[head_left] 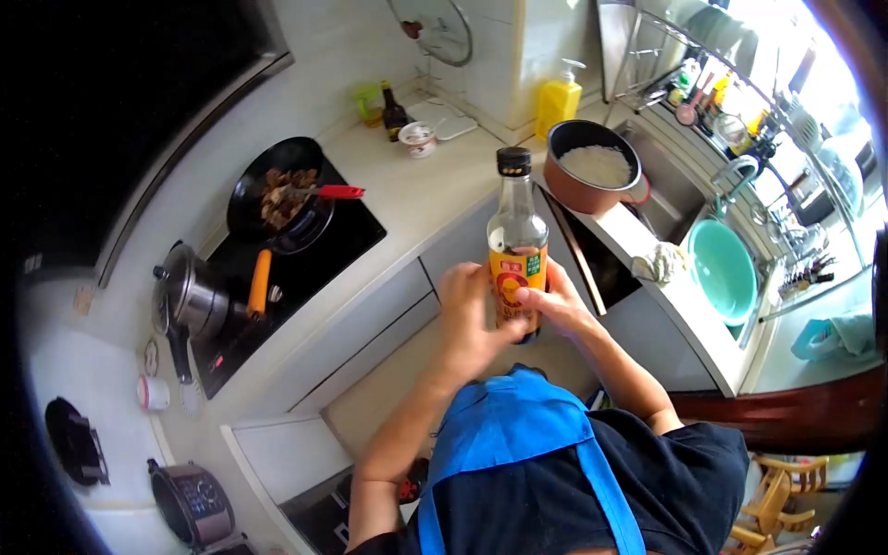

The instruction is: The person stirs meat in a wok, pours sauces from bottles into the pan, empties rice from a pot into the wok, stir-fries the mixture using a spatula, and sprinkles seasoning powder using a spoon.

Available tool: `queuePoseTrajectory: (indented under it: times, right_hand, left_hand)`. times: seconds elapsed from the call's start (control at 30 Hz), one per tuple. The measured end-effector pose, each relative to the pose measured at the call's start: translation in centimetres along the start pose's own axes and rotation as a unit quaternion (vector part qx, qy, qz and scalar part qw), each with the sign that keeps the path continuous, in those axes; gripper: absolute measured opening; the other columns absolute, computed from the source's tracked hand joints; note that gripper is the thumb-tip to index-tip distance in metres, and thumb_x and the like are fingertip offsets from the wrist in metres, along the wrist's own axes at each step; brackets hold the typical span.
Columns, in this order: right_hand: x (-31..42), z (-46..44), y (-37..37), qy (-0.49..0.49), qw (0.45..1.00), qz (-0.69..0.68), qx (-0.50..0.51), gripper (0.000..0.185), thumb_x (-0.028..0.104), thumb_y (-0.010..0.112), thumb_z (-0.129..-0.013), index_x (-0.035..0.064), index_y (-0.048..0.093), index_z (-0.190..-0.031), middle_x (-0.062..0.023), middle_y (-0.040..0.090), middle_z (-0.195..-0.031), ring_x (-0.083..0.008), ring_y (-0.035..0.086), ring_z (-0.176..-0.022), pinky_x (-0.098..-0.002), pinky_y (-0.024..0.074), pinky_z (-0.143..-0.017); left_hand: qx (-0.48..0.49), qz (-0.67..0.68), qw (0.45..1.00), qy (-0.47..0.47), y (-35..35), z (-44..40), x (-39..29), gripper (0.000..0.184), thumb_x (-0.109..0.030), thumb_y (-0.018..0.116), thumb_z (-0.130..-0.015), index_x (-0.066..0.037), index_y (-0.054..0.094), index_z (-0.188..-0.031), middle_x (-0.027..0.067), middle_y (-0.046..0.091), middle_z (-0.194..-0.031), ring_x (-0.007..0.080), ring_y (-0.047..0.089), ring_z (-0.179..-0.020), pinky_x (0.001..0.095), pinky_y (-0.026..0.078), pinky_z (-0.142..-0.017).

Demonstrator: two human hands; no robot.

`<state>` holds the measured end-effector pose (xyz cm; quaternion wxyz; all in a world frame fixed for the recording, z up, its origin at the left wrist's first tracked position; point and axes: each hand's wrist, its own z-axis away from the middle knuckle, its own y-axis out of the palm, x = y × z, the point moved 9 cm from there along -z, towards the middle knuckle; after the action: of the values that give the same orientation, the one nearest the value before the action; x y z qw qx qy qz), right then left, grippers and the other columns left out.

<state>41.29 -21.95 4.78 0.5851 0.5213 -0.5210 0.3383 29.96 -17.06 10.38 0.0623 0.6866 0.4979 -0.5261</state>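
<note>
- Here's the bottle, upright in midair before the apron!
- Right hand grips its lower half; left hand blurred alongside, hold impossible to tell.
- Should that 1 sure grip slacken, it could drop.

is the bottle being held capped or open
Capped: the bottle has its black cap seated on the neck. Whether it is screwed tight, I cannot tell.

Clear bottle hanging in air, right hand holding its lower part. Bottle standing nearly straight, cap end up. Black cap sitting on top, closing it. Yellow label wrapping round middle, showing red round picture and little green patch. Bottle's neck looking see-through, dark color showing near bottom.
</note>
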Motion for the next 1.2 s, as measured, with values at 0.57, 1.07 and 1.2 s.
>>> queuePoseTrajectory:
  times: [0.57, 1.07, 1.2]
  right_hand:
    - [1.9, -1.0, 8.7, -0.125, 0.946, 0.298, 0.001, 0.065, 0.026, 0.080, -0.062, -0.0010, 0.049, -0.114, -0.0125, 0.061, -0.094, -0.0172, 0.060, -0.086, -0.0305, 0.0478, -0.078]
    - [-2.8, -1.2, 11.7, 0.084, 0.963, 0.043, 0.251, 0.068, 0.031, 0.081, -0.061, 0.0031, 0.052, -0.115, -0.0040, 0.058, -0.103, -0.0139, 0.054, -0.094, -0.0289, 0.0419, -0.088]
    - [-3.1, -2.9, 11.2, 0.095, 0.962, 0.030, 0.253, 0.071, 0.032, 0.081, -0.061, 0.0021, 0.050, -0.117, -0.0042, 0.058, -0.102, -0.0135, 0.054, -0.093, -0.0290, 0.0425, -0.087]
  left_hand:
    - [-0.005, 0.121, 0.992, 0.033, -16.5, -3.4, -3.3, 0.036, -0.008, 0.074, -0.074, 0.002, 0.062, -0.106, 0.0009, 0.055, -0.090, 0.0075, 0.053, -0.081, 0.0203, 0.043, -0.074]
    - [0.138, 0.200, 0.964, -0.106, -14.5, -6.8, 1.3, 0.053, -0.041, 0.052, -0.090, -0.009, 0.041, -0.049, -0.0046, 0.038, -0.045, 0.0041, 0.031, -0.040, 0.0226, 0.023, -0.038]
    - [0.155, 0.355, 0.888, -0.247, -11.2, -6.2, 6.0, 0.053, -0.054, 0.050, -0.087, -0.010, 0.049, -0.057, -0.0043, 0.041, -0.049, 0.0039, 0.029, -0.039, 0.0191, 0.019, -0.036]
